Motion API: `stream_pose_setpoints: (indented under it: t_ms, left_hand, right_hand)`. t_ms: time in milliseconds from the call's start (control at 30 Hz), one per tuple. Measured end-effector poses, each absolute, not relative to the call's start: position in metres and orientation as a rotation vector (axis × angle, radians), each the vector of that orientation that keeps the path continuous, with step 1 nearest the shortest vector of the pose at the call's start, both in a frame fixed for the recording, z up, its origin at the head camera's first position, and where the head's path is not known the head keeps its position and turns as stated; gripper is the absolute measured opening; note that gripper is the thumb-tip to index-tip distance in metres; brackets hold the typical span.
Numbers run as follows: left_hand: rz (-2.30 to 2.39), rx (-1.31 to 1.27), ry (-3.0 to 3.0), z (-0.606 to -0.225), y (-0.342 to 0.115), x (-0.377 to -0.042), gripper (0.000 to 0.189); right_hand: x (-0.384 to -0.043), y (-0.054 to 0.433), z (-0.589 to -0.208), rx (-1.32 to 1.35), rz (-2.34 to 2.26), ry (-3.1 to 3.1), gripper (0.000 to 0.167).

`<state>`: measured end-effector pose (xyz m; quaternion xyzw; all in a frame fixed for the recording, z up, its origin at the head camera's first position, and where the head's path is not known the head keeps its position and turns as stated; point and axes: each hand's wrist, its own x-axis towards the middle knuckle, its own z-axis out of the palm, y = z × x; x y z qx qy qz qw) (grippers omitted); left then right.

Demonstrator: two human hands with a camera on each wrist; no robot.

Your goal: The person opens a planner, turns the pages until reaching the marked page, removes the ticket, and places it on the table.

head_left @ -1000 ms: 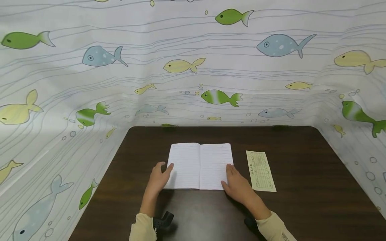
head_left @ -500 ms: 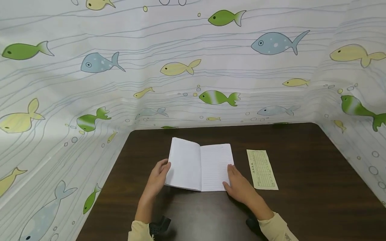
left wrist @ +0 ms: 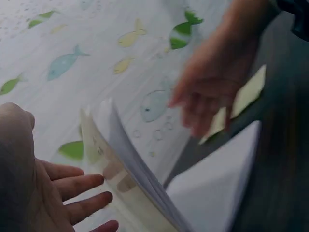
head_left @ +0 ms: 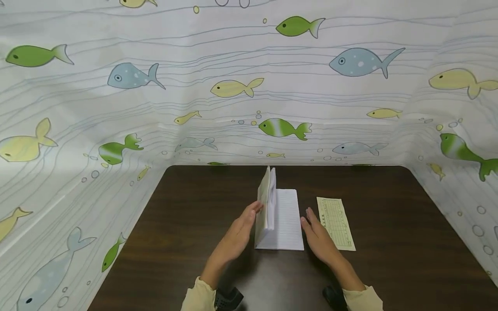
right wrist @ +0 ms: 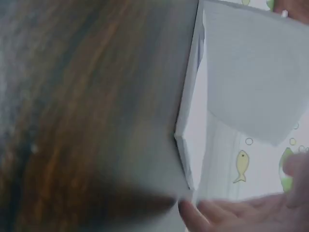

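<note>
A lined notebook [head_left: 285, 220] lies on the table in the head view, its left half lifted nearly upright and its right half flat. My left hand [head_left: 237, 235] is at the outer side of the raised cover, fingers extended. In the left wrist view the left hand's fingers [left wrist: 79, 186] are straight and spread beside the pale cover [left wrist: 130, 193]. My right hand [head_left: 320, 239] is just right of the notebook's right edge, fingers fairly straight and holding nothing. The right wrist view shows its fingers [right wrist: 231, 212] near the notebook's corner.
A pale yellow-green printed slip [head_left: 336, 224] lies on the table, right of the notebook and beside the right hand. The dark wooden table [head_left: 389, 242] is bounded by a fish-patterned covering [head_left: 233, 56] at the back and sides.
The notebook's left half has swung up from flat to nearly upright. My left hand has moved right with it. My right hand has come off the right page to beside its edge.
</note>
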<state>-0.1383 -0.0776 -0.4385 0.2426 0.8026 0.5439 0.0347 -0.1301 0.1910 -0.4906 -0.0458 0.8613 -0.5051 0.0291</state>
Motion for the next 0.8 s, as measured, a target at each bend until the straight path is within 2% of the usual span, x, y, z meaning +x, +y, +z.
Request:
stream_pose_setpoints:
  t_ms: [167,300,467,800]
  left_hand:
    - [1.184,0.859,2.699,-0.468,-0.068,-0.142,0.052]
    - [0.868,0.869,2.794,-0.495,-0.067,-0.141,0.053]
    - [0.754,0.868,2.876,-0.519,-0.069,-0.138,0.054]
    - [0.641,0.949,2.981,-0.525,-0.071,-0.138,0.052]
  right_hand:
    - [-0.125,0.192,-0.482,-0.145,-1.647,2.801,0.064]
    - [-0.119,0.185,-0.484,-0.311,-1.391,2.977,0.055]
    - [-0.114,0.169,-0.492,-0.533,-0.973,3.057,0.053]
    - [-0.110,0.155,-0.501,-0.479,-0.822,2.966,0.057]
